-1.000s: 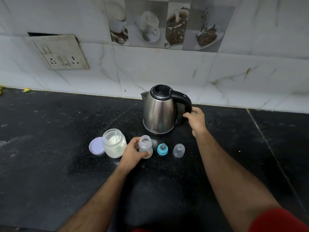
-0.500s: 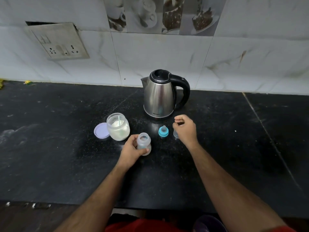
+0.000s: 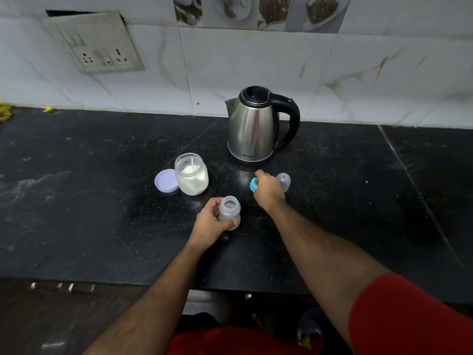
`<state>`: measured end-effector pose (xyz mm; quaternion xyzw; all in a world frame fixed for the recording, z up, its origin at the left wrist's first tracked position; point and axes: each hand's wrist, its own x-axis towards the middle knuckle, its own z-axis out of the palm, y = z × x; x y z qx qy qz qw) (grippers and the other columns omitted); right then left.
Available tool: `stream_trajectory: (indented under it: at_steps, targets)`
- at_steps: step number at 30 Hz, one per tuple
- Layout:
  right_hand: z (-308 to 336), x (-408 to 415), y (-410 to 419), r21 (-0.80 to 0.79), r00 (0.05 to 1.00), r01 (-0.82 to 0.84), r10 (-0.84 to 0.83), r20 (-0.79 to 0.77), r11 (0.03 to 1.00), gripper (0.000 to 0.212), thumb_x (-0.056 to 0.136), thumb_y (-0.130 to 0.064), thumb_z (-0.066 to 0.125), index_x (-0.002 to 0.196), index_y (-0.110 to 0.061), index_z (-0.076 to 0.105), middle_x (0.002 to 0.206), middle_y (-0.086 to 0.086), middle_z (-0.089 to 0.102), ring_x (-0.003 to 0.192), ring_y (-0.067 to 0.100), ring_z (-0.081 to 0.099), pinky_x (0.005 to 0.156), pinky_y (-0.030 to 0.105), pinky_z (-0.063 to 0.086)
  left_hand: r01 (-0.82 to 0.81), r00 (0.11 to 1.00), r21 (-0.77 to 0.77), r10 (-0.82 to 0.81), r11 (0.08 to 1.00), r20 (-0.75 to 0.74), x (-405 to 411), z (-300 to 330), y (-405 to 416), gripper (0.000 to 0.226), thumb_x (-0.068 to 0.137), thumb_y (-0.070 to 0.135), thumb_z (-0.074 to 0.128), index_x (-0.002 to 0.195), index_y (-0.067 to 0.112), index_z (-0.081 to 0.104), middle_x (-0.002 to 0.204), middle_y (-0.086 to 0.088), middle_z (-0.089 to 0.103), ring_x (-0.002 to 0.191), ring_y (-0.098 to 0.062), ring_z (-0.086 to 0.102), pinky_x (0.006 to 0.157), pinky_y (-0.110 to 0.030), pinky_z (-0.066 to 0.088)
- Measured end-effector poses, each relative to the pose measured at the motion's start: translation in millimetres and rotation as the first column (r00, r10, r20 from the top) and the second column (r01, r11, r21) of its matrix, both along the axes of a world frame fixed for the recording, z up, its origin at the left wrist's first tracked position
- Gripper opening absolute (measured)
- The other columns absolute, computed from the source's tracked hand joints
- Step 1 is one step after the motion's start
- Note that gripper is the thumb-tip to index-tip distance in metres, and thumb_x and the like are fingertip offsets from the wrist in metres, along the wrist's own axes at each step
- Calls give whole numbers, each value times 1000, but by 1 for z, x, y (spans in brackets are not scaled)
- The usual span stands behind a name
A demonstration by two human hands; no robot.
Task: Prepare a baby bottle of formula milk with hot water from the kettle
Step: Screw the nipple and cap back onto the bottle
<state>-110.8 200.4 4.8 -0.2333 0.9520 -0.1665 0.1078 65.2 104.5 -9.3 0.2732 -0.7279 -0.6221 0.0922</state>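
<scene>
Red sleeve (image 3: pixel 409 316) at the near right, red cloth low at the bottom edge, both forearms reaching out over the black stone counter (image 3: pixel 76 201). Left hand (image 3: pixel 210 224) nearest, fingers (image 3: pixel 229 222) wrapped round the lower body of the baby bottle (image 3: pixel 230 210), which is clear, open-topped, upright and on or just above the counter, can't tell which. Something pale shows inside near its mouth, too blurry to name. Right hand (image 3: pixel 268 189) further out and to the right, back of hand up, fingers curled down onto the blue teat ring (image 3: pixel 254 184); only the ring's left edge shows past the hand, so can't tell whether the grip is closed on it or just touching. Clear bottle cap (image 3: pixel 283 181) stands on the counter just beside that hand on its right, apart from the bottle. Left of the hands, an open glass jar of white formula powder (image 3: pixel 192 175) with a pale scoop handle sticking up inside; its lilac lid (image 3: pixel 166 181) lies flat touching the jar's left side. Behind the jar and the ring, the steel kettle (image 3: pixel 252 129) sits upright, black lid shut, black handle to the right, spout to the left, no hand on it. Far back, marbled wall tiles and a socket plate (image 3: pixel 98 44) upper left
</scene>
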Motion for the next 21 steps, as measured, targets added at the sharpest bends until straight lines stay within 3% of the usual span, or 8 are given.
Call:
stream_trajectory:
  at_steps: [4, 9, 15, 18, 21]
  targets:
    - [2, 13, 13, -15, 999, 30, -31, -8, 999, 32, 86, -3, 66, 114, -14, 56, 114, 6, 66, 99, 26, 65, 73, 35, 52, 31, 1000, 1, -31, 1000, -2, 8, -3, -4, 54, 67, 1, 85, 107, 29, 60, 108, 8, 72, 102, -8, 67, 93, -26, 51]
    - [15, 37, 33, -49, 997, 75, -74, 14, 996, 42, 87, -15, 69, 126, -21, 54, 115, 3, 65, 99, 25, 64, 70, 33, 48, 75, 997, 4, -75, 997, -8, 14, -4, -3, 53, 68, 2, 85, 105, 31, 61, 105, 10, 73, 98, 0, 67, 87, -17, 49]
    - [43, 67, 51, -186, 988, 140, -126, 86, 972, 42, 84, -27, 71, 123, -24, 58, 111, 4, 66, 102, 25, 62, 85, 43, 54, 100, 995, -18, -101, 995, -21, 18, -3, -1, 50, 68, 6, 86, 102, 33, 59, 104, 11, 71, 95, 4, 65, 76, -8, 48]
    - [59, 76, 53, -263, 986, 157, -138, 90, 952, 40, 80, -28, 73, 118, -23, 62, 108, 2, 67, 100, 23, 62, 86, 42, 53, 113, 993, -19, -114, 993, -28, 17, -2, -1, 49, 69, 9, 86, 102, 33, 58, 105, 13, 69, 93, 10, 63, 72, -4, 46]
    - [74, 81, 51, -346, 986, 164, -141, 93, 924, 48, 76, -27, 77, 122, -23, 63, 113, -1, 66, 100, 19, 62, 89, 37, 53, 115, 992, -21, -116, 993, -49, 13, -1, 1, 49, 70, 8, 85, 102, 33, 58, 104, 13, 70, 96, 4, 65, 73, -9, 49]
